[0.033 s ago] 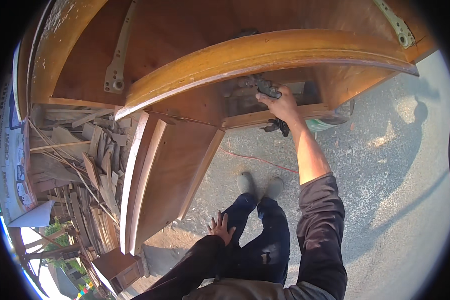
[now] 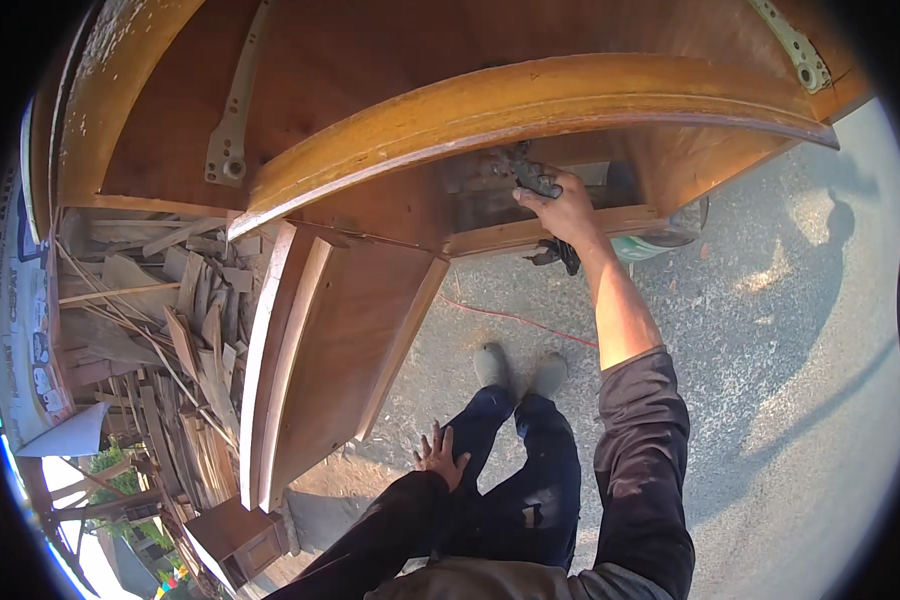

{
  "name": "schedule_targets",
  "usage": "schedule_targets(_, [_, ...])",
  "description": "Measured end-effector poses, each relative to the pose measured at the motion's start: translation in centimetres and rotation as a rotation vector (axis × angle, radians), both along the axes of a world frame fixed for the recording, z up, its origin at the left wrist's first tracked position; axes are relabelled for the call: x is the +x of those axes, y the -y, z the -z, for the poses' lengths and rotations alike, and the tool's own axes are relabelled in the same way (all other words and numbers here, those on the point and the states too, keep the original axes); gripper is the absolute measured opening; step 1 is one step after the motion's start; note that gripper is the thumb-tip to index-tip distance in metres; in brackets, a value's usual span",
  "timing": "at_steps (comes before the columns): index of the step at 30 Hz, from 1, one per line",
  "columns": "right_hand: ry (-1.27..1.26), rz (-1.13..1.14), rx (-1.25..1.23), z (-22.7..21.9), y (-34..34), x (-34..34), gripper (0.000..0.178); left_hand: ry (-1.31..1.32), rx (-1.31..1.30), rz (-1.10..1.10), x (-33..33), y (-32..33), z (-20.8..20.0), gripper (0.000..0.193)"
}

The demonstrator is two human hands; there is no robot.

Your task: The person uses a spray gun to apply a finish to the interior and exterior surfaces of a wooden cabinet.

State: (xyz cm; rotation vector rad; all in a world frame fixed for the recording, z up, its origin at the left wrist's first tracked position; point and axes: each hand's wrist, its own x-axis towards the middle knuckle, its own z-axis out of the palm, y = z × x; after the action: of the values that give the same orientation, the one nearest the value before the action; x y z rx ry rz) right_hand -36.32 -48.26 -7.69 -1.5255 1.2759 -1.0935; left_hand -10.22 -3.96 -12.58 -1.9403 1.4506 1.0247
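Gripping a dark bundle (image 2: 536, 181), apparently a rag, the right hand (image 2: 568, 212) is closed around it inside the opening of the cabinet (image 2: 705, 165), behind the lower front edge. Shadow and blur obscure the bundle's far end; the curved rail (image 2: 530, 95) hides part of the interior. The left hand (image 2: 442, 460) lies spread on the thigh (image 2: 488, 425), holding nothing. A red cable (image 2: 520, 318) crosses grey pavement (image 2: 750, 400); scrap wood (image 2: 205, 350) is piled at left.
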Motion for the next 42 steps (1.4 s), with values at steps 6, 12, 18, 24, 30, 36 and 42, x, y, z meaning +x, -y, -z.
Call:
schedule_targets(6, [-0.033, 0.035, 0.016, -2.7, 0.0, 1.4, 0.026, -0.024, 0.050, -0.083, -0.1, 0.7, 1.8, 0.080])
schedule_targets(12, [0.488, -0.060, 0.129, -8.5, 1.5, 3.3, 0.018, -0.044, 0.038, -0.041, 0.4, 0.0, 3.6, 0.079])
schedule_targets(18, [0.620, -0.107, -0.255, -12.7, 3.8, 3.4, 0.021, -0.051, 0.033, -0.024, -0.4, 0.7, 3.2, 0.078])
schedule_targets(24, [0.825, -0.142, -0.107, -14.9, 4.4, 2.2, 0.019, -0.045, -0.017, 0.001, -1.1, 0.7, 3.5, 0.076])
schedule_targets(30, [0.018, 0.166, -0.455, -7.0, 5.3, 0.1, 0.016, -0.055, -0.021, 0.011, -1.0, 0.8, 3.8, 0.077])
schedule_targets(36, [-0.158, 0.001, 0.054, -3.8, 4.5, 2.1, 0.027, -0.045, -0.014, 0.002, -0.2, 0.8, 4.0, 0.077])
schedule_targets(42, [-0.468, 0.094, -0.138, -2.2, 4.8, 2.9, 0.033, -0.049, -0.019, -0.004, -0.5, 1.6, 3.9, 0.076])
